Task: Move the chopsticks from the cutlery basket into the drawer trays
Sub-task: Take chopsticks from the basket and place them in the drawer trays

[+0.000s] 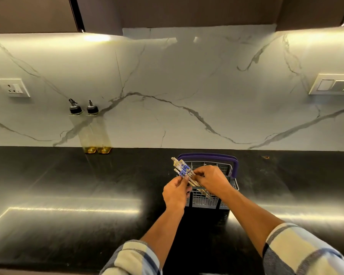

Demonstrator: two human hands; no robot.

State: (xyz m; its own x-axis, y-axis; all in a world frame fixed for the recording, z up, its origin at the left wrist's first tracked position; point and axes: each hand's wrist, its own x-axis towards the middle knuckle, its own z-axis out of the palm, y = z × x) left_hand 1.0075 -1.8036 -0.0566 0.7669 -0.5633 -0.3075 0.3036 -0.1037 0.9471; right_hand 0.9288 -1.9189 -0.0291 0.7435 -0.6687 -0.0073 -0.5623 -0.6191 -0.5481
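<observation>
Both arms extended, each hand apparently gripping chopsticks (184,171).

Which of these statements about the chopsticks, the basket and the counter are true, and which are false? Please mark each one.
1. Both hands hold the bundle of chopsticks. True: the left hand and the right hand both grip it.
2. The cutlery basket has a red handle. False: the handle is purple.
3. Two oil bottles stand against the marble backsplash. True.
4. The basket stands on a white countertop. False: the countertop is black.
5. The chopsticks already lie in a drawer tray. False: their lower ends are at the basket, and no drawer is in view.
</observation>
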